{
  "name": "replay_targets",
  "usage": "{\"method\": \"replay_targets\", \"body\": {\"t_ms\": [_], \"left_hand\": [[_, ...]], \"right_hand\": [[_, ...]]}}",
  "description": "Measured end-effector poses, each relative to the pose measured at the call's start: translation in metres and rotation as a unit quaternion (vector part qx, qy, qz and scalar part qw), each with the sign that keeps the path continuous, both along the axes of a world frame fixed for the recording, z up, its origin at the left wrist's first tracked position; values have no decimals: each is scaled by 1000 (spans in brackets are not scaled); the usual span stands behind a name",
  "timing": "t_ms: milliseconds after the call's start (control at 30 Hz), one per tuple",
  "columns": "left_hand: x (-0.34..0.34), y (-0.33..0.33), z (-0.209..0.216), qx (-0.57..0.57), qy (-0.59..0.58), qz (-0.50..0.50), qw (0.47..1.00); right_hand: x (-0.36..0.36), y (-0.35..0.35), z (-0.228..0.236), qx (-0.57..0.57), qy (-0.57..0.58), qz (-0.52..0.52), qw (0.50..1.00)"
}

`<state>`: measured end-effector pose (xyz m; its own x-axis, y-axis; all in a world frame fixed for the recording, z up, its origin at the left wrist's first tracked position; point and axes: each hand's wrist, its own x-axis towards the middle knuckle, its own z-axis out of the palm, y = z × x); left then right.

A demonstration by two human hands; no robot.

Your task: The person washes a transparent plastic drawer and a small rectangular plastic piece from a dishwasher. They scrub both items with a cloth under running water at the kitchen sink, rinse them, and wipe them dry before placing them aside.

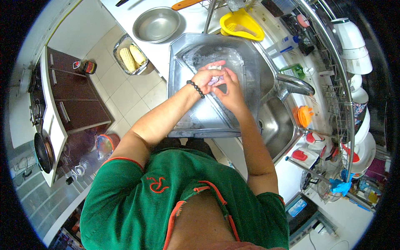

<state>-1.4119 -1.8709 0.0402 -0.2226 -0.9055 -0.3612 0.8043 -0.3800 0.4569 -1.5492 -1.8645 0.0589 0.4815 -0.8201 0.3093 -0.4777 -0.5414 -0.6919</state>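
My left hand [203, 78], below a black bead bracelet [196, 88], is cupped with its fingers bent around a small, crumpled whitish-purple piece [214, 78]. From the right, my right hand [230, 92] meets it, with thumb and fingers pinching the same piece. Its exact kind is too small and too covered by fingers to tell. Both hands are over a large grey, partly see-through plastic drawer-like bin [189, 114]. The bin looks wet and has whitish smears at its far end.
A steel sink [277, 129] with a curved faucet [296, 83] lies to the right. Beyond the bin are a metal bowl [156, 25] and a yellow strainer basket [241, 26]. Corn cobs [129, 58] sit in a container at left; a dish rack [354, 104] rises at right.
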Motion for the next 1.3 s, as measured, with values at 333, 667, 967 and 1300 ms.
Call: {"method": "replay_targets", "body": {"t_ms": [333, 667, 967, 1300], "left_hand": [[-4, -14, -3, 40, -292, -43, 955], [-30, -16, -11, -51, -513, -39, 856], [-46, 10, -6, -311, -659, -147, 669], [15, 74, 71, -288, -845, -102, 440]], "right_hand": [[-24, 15, -20, 160, -158, -252, 941], [-17, 11, -20, 501, -384, -214, 745], [-31, 6, -16, 604, -551, -91, 569], [-61, 17, 23, 225, -217, -318, 895]]}}
